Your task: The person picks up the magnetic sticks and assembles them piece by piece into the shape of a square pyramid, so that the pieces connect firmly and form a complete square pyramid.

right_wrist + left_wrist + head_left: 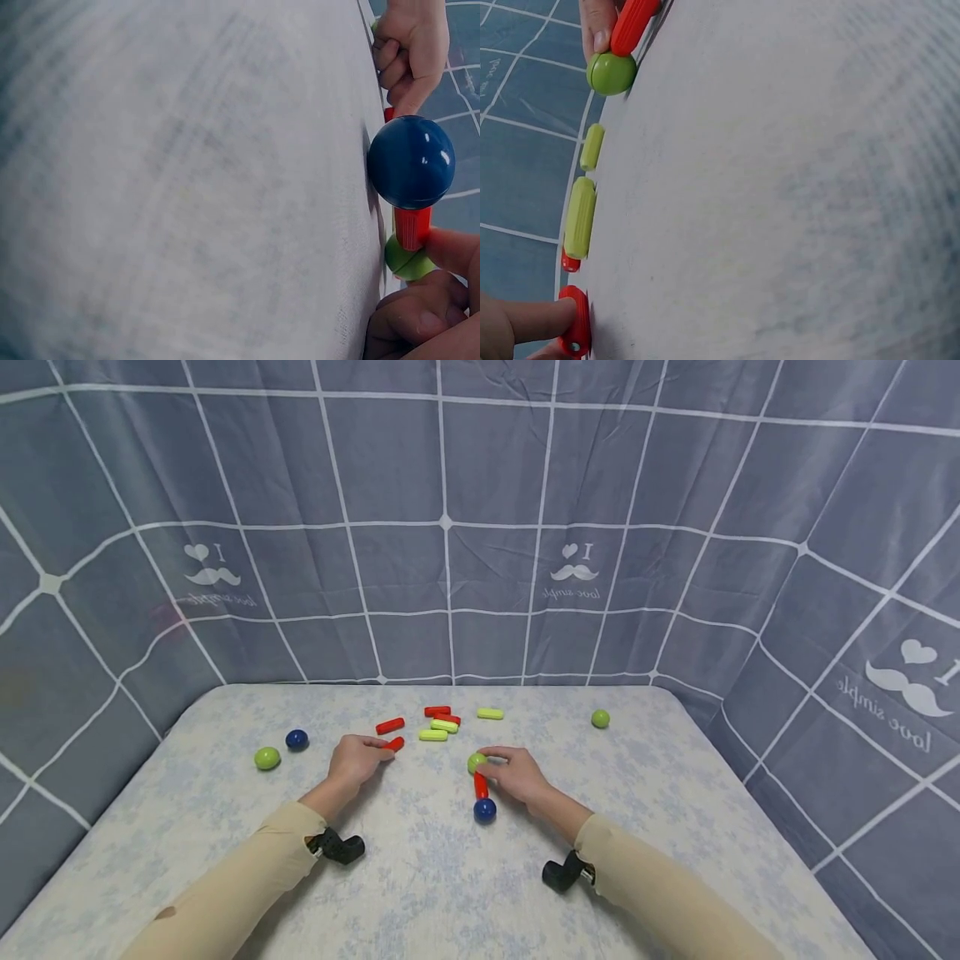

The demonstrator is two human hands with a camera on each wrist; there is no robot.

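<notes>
My left hand (354, 762) pinches a short red rod (576, 326) between thumb and fingers, close over the table at left of centre. On the other side, my right hand (517, 772) holds a green ball (476, 763) with its thumb and fingertips. A second red rod (481, 787) runs from that ball toward me, with a glossy blue ball (412, 162) at its near end, so the three stand in one line. In the right wrist view, the thumb lies against the red rod near the green ball.
Beyond the hands lie loose red rods (390, 726) and yellow-green rods (432, 736), some bunched together. Another green ball (267, 758) and a blue ball (297, 740) sit at left, and a green ball (601, 718) at back right. A grey checked curtain (487, 568) borders the table (420, 893).
</notes>
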